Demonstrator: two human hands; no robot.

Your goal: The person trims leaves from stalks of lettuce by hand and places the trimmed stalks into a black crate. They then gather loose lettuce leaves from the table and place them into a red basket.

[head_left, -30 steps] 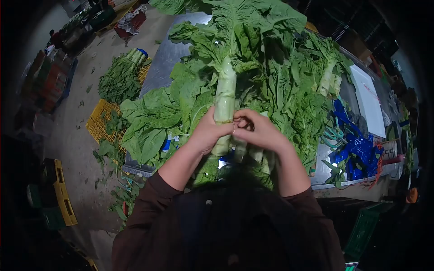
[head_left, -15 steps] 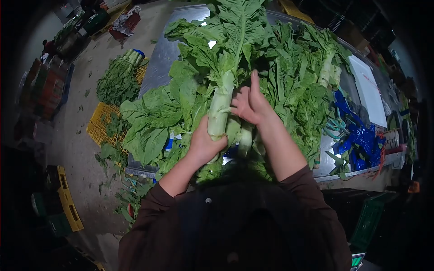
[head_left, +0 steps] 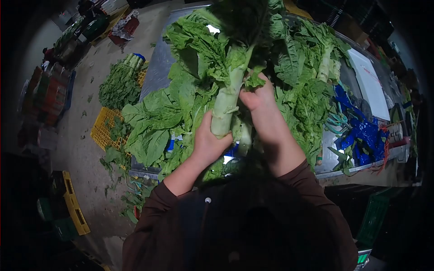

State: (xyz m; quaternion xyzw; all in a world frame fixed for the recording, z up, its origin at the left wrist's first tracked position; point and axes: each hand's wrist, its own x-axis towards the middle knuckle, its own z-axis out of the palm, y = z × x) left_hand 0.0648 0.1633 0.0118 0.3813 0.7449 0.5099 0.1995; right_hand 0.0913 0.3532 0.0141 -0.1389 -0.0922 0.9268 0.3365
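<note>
Over the middle of the near edge of the grey metal desk, the left hand grips the base of a thick pale-green stalk with ruffled leaves. Beside its upper part, the right hand's fingers are partly hidden; I cannot tell its grip.

from the person's head, the single wide, rounded view faces forward and steeply down, near above the left hand and right hand, across the worktop from its near edge, with floor beyond the left edge.
</note>
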